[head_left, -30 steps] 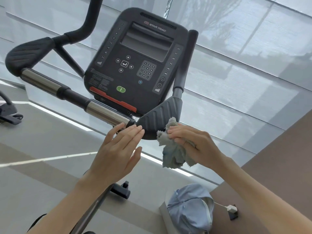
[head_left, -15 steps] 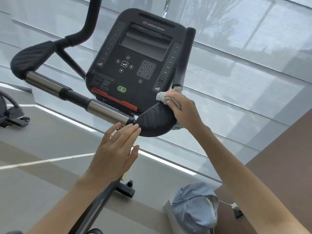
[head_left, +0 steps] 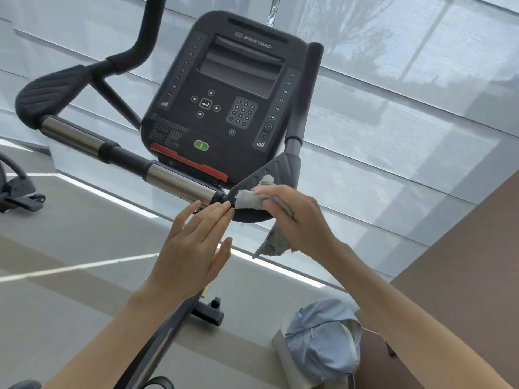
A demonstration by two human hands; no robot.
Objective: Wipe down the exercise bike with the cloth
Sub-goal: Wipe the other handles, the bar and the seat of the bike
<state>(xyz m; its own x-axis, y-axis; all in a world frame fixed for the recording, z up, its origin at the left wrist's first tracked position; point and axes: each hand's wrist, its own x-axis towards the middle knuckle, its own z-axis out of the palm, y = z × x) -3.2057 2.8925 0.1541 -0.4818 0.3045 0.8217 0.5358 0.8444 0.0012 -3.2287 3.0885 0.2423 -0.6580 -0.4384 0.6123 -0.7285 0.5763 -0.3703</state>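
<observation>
Sliding down from the pad's top, the right hand [head_left: 297, 217] now presses the bunched cloth [head_left: 248, 199], gripped in curled fingers, onto the elbow pad [head_left: 278, 169] of the exercise bike [head_left: 224, 119], just beside the left hand [head_left: 191, 248], straight-fingered and empty, with the chrome bar [head_left: 177, 181] stretching away leftward.

Frayed grey cloth [head_left: 250, 198], ribbed matt black rubber pad [head_left: 276, 171], shiny chrome bar [head_left: 179, 182], matt dark plastic console [head_left: 224, 108], soft blue fabric cap [head_left: 323, 338]
</observation>
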